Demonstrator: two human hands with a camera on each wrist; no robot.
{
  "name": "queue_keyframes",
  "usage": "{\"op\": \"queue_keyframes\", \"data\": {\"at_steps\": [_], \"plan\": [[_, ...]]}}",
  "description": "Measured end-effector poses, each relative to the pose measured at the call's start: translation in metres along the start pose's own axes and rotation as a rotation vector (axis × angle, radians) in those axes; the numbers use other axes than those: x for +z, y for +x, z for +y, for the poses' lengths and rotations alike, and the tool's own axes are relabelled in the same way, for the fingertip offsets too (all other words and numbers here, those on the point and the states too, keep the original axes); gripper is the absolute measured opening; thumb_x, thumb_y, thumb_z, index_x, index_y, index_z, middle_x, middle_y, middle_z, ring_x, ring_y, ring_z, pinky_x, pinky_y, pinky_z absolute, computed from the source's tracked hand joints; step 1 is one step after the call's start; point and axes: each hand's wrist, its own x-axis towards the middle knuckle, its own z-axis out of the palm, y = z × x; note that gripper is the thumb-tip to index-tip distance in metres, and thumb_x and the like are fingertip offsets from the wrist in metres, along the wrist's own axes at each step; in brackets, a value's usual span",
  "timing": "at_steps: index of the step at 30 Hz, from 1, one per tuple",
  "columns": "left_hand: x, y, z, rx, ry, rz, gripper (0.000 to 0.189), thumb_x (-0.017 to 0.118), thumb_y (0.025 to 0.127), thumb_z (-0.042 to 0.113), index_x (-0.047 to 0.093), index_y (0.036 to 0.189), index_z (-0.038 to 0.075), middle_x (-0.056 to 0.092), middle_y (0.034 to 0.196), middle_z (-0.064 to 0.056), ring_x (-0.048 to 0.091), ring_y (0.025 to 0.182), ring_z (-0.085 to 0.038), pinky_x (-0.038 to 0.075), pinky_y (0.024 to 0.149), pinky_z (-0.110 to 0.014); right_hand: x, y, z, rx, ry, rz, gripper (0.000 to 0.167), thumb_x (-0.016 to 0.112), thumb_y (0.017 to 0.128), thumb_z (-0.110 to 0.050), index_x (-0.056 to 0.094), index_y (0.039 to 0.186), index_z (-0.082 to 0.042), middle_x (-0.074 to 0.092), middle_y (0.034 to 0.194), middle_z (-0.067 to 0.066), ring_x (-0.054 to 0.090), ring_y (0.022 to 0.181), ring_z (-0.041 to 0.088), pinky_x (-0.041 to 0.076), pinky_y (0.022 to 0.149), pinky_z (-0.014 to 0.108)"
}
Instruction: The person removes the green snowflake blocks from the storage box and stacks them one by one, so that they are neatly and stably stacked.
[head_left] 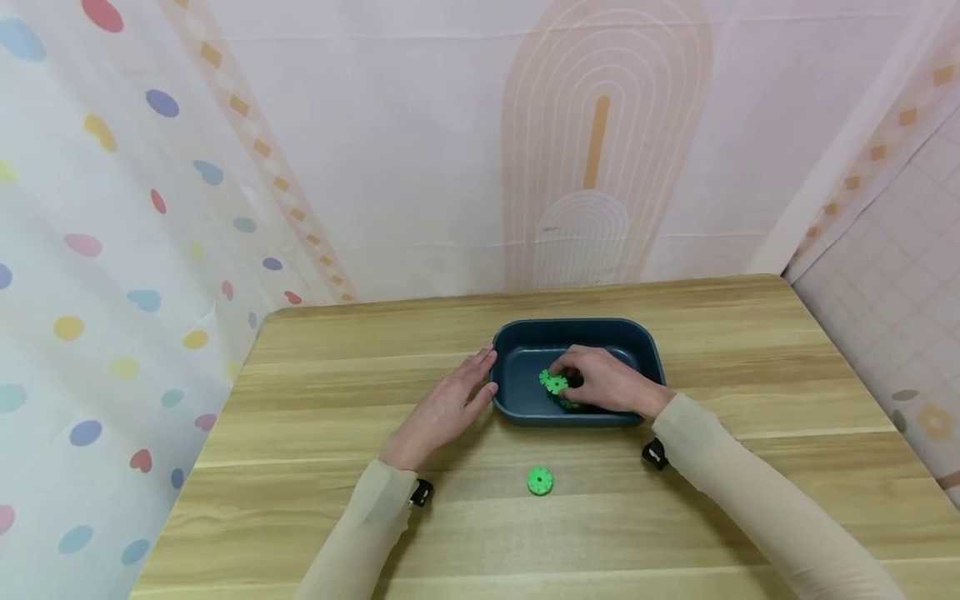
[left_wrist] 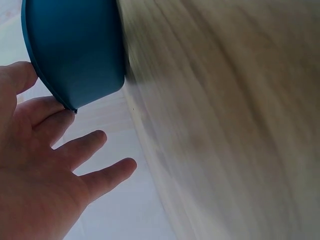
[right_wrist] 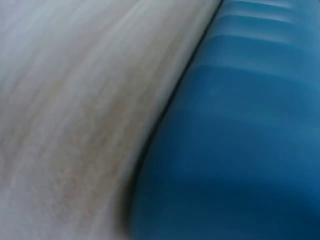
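looks mid-job: some green discs [head_left: 557,384] in the tray [head_left: 521,390], one loose disc [head_left: 540,481] out on the table [head_left: 465,542]; right hand [head_left: 603,382] curled at the ones inside, can't tell if gripped; left hand [head_left: 441,408], fingers fairly straight, touches tray end

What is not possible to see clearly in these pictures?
Head view: the right hand partly covers the green discs in the blue box; count and grip are unclear.
Left wrist view: top edge cuts off the box.
Right wrist view: blur hides fine grain on the tabletop.
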Motion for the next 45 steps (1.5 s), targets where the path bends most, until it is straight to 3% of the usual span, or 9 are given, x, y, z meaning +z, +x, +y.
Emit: {"op": "queue_keyframes", "data": {"at_steps": [12, 28, 45], "plan": [[0.000, 0.002, -0.001, -0.012, 0.029, -0.010, 0.057, 0.049, 0.112, 0.032, 0.035, 0.161, 0.007, 0.027, 0.169, -0.005, 0.029, 0.154, -0.035, 0.029, 0.123, -0.052, -0.006, -0.010, -0.013, -0.003, 0.036, 0.052, 0.030, 0.077, 0.094, -0.017, 0.073, 0.123, -0.006, 0.065, 0.113, 0.001, 0.061, 0.095, 0.019, 0.053, 0.081, 0.031], [0.000, 0.001, 0.000, -0.018, 0.043, -0.007, 0.058, 0.047, 0.112, 0.035, 0.035, 0.161, 0.007, 0.028, 0.169, -0.006, 0.031, 0.153, -0.034, 0.030, 0.121, -0.052, -0.004, -0.030, -0.031, -0.054, 0.089, 0.103, 0.028, 0.078, 0.094, -0.018, 0.073, 0.121, -0.011, 0.067, 0.116, -0.002, 0.064, 0.104, 0.023, 0.057, 0.091, 0.046], [0.000, 0.001, 0.000, -0.017, 0.035, -0.010, 0.057, 0.049, 0.112, 0.033, 0.036, 0.161, 0.007, 0.029, 0.168, -0.007, 0.030, 0.153, -0.034, 0.031, 0.121, -0.054, 0.007, -0.049, -0.047, -0.132, 0.083, 0.101, 0.026, 0.080, 0.094, -0.020, 0.073, 0.119, -0.016, 0.066, 0.118, -0.006, 0.065, 0.108, 0.014, 0.058, 0.091, 0.042]]}}
